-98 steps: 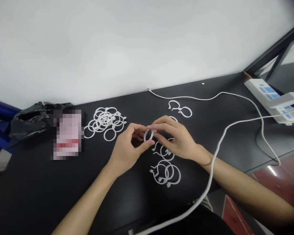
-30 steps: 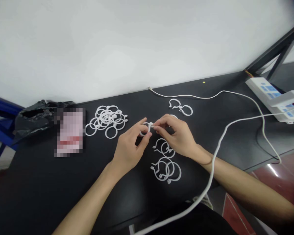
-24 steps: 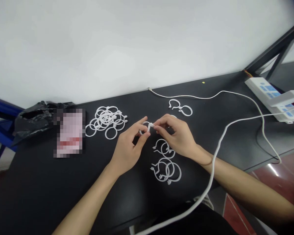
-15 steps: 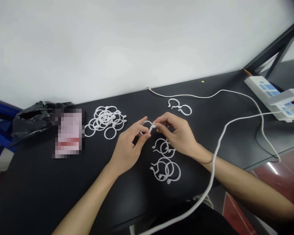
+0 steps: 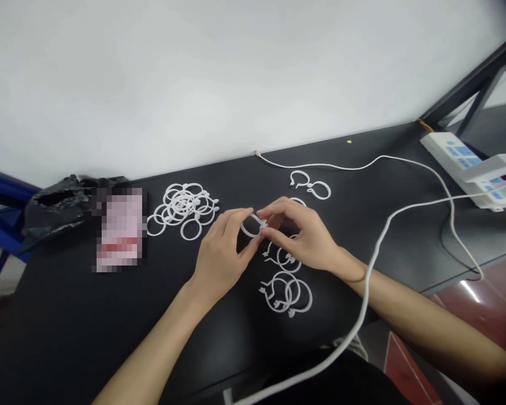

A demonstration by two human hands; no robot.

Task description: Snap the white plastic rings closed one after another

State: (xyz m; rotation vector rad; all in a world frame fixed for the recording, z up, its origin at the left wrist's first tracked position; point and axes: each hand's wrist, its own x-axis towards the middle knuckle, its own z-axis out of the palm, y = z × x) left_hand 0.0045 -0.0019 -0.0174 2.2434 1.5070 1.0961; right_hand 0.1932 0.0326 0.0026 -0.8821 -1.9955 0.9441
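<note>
While aloft — both hands [image 5: 220, 246] [image 5: 301, 232] curved

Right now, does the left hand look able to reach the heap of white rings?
Probably yes: the heap lies close beside the left hand, with nothing visible between them, though it and the right hand hold one ring.

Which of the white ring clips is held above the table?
The one ring clip between the left hand and right hand; the others in view lie on the black table, including the overlapping pile at left.
</note>
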